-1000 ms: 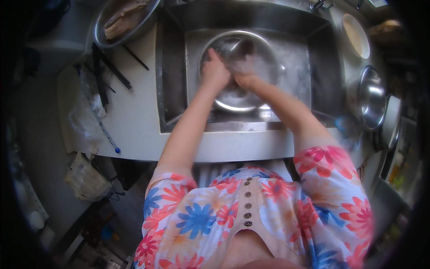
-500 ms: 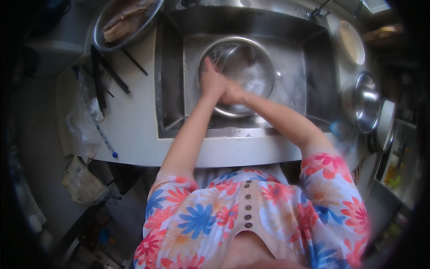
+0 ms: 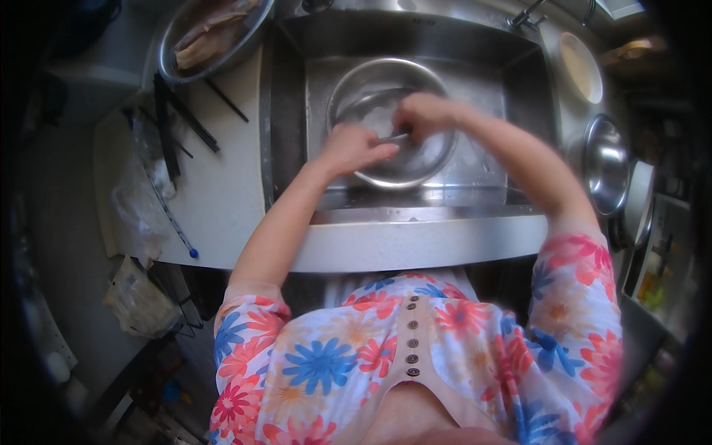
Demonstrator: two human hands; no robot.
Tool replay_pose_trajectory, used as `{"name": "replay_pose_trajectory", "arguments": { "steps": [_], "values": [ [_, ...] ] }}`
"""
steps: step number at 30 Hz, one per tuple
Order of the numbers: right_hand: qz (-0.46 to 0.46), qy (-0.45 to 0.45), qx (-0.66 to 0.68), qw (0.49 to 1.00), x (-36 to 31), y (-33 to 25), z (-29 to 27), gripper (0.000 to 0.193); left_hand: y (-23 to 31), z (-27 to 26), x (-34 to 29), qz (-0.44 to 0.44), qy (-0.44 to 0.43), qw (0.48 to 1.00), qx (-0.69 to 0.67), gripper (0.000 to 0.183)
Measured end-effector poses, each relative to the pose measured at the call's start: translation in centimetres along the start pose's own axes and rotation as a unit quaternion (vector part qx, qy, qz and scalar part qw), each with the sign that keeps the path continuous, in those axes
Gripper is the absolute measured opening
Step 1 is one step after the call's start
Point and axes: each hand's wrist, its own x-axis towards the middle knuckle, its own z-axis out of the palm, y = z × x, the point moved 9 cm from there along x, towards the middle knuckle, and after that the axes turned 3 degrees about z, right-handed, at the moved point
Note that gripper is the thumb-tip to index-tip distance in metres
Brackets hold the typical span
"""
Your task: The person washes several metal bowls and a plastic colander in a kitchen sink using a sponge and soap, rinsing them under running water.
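A wide round metal basin (image 3: 397,182) sits in the stainless steel sink. Over its inside my left hand (image 3: 352,148) is closed, with the thumb pointing right, at one end of a thin grey metallic edge (image 3: 393,139). My right hand (image 3: 426,116) curls down in a fist at that edge's other end, its fingertips hidden. The edge seems to belong to a shallow grey piece, whose kind I cannot make out. Beneath both hands the basin's inside looks shiny and wet.
A metal bowl with pale raw meat (image 3: 204,48) stands at the far left. Several dark sticks (image 3: 189,122) and clear plastic (image 3: 141,196) lie on the left counter. On the right are a pale round container (image 3: 581,68) and a shiny metal bowl (image 3: 606,167). The tap (image 3: 526,15) is at the back right.
My hands were together at the basin's left side. The right hand has moved up and to the right, the left down slightly, and a grey edge now shows between them.
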Motion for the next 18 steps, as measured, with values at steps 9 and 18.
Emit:
{"name": "replay_pose_trajectory", "arguments": {
  "steps": [9,18],
  "values": [
    [0.161,0.189,0.469,0.848,-1.0,11.7,0.5,0.039,-2.5,-4.5,-2.1,-0.053,0.15,0.87,-0.467,0.025],
    [0.19,0.244,-0.094,0.946,4.2,6.5,8.9,0.025,-4.6,-6.5,-4.1,-0.013,0.303,0.733,-0.609,0.025]
  ]
}}
